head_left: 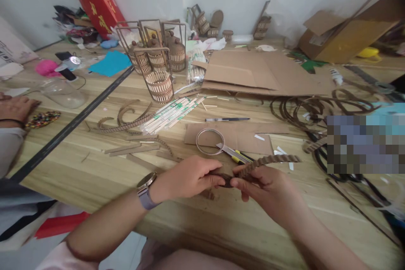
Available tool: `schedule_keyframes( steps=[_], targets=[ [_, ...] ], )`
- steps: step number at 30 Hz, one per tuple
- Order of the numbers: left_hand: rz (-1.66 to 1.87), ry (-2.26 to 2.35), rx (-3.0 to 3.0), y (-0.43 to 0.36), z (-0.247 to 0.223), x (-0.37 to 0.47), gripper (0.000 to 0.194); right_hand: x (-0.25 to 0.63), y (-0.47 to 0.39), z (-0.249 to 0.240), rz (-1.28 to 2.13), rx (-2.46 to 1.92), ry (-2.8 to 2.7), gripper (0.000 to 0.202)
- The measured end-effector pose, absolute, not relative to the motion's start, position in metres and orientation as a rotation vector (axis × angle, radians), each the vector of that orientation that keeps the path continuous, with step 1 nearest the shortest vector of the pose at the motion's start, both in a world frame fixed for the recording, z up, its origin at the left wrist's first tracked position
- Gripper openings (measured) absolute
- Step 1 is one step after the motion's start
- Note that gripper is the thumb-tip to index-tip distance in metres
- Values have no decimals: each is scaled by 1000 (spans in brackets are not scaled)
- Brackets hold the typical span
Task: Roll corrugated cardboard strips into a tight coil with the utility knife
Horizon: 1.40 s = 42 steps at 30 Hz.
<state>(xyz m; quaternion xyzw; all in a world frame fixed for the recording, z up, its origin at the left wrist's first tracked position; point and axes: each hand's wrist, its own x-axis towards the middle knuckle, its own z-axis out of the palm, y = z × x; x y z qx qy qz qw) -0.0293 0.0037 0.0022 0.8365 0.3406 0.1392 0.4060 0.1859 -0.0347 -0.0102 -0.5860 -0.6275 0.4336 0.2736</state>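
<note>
Over the tabletop (322, 197), close to its near edge, pinching a small brown roll (226, 180) between left hand (196, 177) and right hand (264, 185), both closed narrowly. Also holding a corrugated strip (272, 160) with the right hand, extending rightward. Just beyond, with a knife (234, 154) overlapping a tape roll (209, 152); toward the far edge, with lanterns (160, 87) standing.

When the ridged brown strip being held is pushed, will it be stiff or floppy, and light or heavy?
The strip is probably springy, neither rigid nor limp: its free end juts out in a gentle curve. It looks like thin corrugated card, so likely light. Similar strips on the table lie curled, so it may bend easily.
</note>
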Motion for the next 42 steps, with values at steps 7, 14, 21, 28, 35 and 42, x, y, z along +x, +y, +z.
schedule_keyframes(
  steps=[7,14,21,28,35,42],
  targets=[
    [700,998,2243,-14,-9,-15,49,184,-35,-5,1080,-1701,-1582,33],
    [719,1091,2562,-26,-22,-10,60,168,-39,-9,1185,-1609,-1329,44],
    [736,1111,2438,-17,-14,-15,50,167,-38,-8,1298,-1468,-1360,41],
    [813,1315,1988,10,13,-38,31,181,-23,-21,686,-1399,-1940,26],
    [703,1131,2063,12,12,-43,33,167,10,-36,36,-1314,-2386,17],
    [512,936,2277,18,15,-52,35,159,20,-34,0,-1274,-2404,10]
  ],
)
